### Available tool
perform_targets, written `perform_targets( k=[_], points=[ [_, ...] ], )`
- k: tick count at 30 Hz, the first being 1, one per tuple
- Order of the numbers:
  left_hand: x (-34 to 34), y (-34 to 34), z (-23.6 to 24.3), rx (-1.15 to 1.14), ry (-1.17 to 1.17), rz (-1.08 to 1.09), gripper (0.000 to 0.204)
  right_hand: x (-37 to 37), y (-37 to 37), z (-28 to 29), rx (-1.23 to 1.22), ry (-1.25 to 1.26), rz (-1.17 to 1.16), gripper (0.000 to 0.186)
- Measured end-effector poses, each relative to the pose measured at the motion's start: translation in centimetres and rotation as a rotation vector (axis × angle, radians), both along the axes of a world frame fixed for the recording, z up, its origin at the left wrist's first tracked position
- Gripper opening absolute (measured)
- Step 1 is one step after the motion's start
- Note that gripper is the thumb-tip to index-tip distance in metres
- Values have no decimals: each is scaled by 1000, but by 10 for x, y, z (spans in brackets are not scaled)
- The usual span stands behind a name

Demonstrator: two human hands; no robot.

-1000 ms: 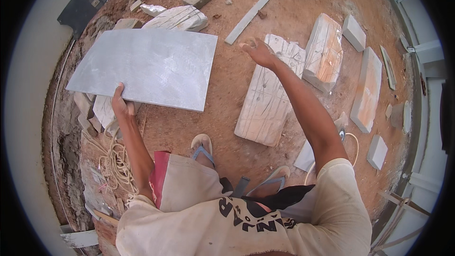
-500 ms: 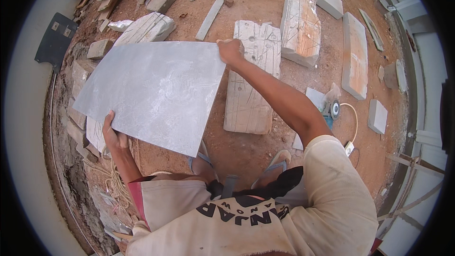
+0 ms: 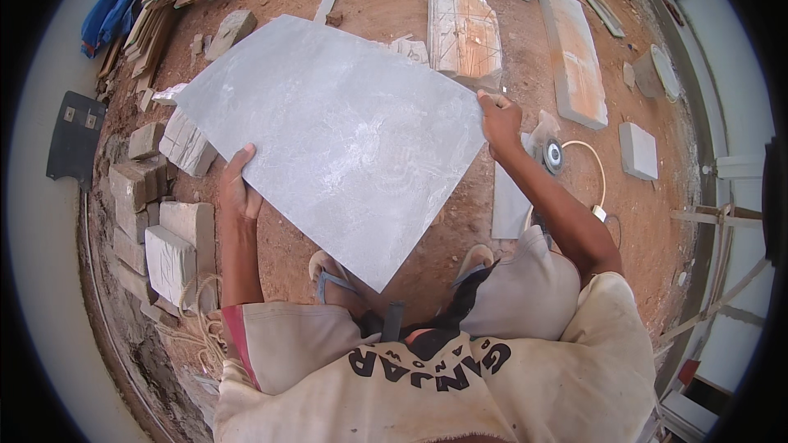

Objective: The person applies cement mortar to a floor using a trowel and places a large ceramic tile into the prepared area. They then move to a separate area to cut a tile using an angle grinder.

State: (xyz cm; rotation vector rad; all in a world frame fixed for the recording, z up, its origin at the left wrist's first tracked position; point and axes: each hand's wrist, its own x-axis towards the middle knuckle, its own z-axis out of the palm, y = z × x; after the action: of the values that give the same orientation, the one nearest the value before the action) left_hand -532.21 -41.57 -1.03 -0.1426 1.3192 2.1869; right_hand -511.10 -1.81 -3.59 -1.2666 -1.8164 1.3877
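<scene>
A large grey tile (image 3: 328, 131) with a mottled, slightly shiny face is held up in front of me, above the ground. My left hand (image 3: 240, 187) grips its near left edge, thumb on top and fingers underneath. At the right corner, my right hand (image 3: 499, 123) pinches the tile, with the fingers partly hidden below it. Behind the tile, most of a scored whitish block (image 3: 410, 50) is covered from sight. An angle grinder (image 3: 552, 156) lies on the ground just beyond my right forearm, next to a pale flat piece (image 3: 510, 201).
Scored blocks (image 3: 464, 25) and a long pale block (image 3: 572, 57) lie on the reddish dirt. Rough stones (image 3: 135, 184) line the left wall, near coiled rope (image 3: 201, 328). Wooden planks (image 3: 176, 0) are stacked at the far left. A bucket (image 3: 655, 74) stands at the right.
The tile has swung round and moved to the right, its right corner now further right. My right hand went right and slightly nearer with it; my left hand moved right and a little farther away.
</scene>
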Motion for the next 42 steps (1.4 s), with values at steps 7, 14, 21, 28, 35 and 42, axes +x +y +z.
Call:
perform_targets(
  k=[7, 14, 21, 28, 35, 42],
  points=[
    [-22, 90, -30, -34, 57, -288, 76, 88, -7, -44, 118, 38, -303, 26],
    [-30, 129, -65, -154, 59, -488, 77, 137, -26, -91, 155, -42, -415, 26],
    [-18, 124, -89, -267, 36, -457, 90, 138, -45, -90, 190, -132, -322, 25],
    [-18, 133, -117, -328, -26, -444, 77, 156, -45, -112, 119, -231, -97, 27],
    [-22, 126, -142, -331, -93, -358, 56, 184, 15, -97, 212, -245, -53, 25],
    [-25, 126, -145, -535, 48, -449, 61, 301, 124, -134, 409, -486, -330, 49]
  ],
)
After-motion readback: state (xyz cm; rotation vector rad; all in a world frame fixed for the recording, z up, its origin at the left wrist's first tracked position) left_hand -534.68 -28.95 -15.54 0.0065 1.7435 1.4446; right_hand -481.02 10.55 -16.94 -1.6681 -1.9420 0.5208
